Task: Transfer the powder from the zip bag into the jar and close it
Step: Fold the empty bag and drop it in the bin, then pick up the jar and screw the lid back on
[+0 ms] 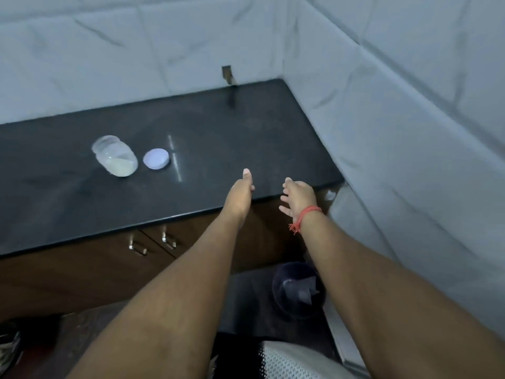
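A clear jar (114,155) with white powder in its lower part stands open on the black countertop (191,132), left of centre. Its white lid (156,158) lies flat just to the right of it. My left hand (241,191) reaches over the counter's front edge with straight fingers and holds nothing. My right hand (297,196), with a red thread at the wrist, hovers at the counter's front right corner, fingers spread and empty. No zip bag is in view.
White tiled walls close the counter at the back and right. Brown cabinet doors with metal handles (168,240) sit under the counter. A dark bin (299,291) stands on the floor below my right arm. A small fitting (228,75) sticks out of the back wall.
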